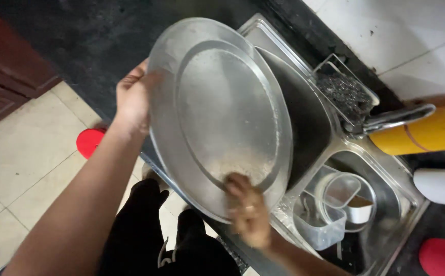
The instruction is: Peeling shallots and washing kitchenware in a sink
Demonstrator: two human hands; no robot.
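**Steel plate held tilted over the sink**

Left hand [133, 97] fingers curl around the far-left rim of the round steel plate [217, 112], gripping it. Right hand [248, 209] fingers press together, blurred, on its near face, seemingly rubbing. The plate tilts above the sink [391, 204], probably to drain, with plastic containers [329, 214] inside and a scrubber basket [347, 94] on the dark worktop [79, 41].

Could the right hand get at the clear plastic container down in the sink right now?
Probably yes. The right hand rubs the lower face of the big steel plate, and the clear plastic container sits just beside and below it in the sink, with nothing between.
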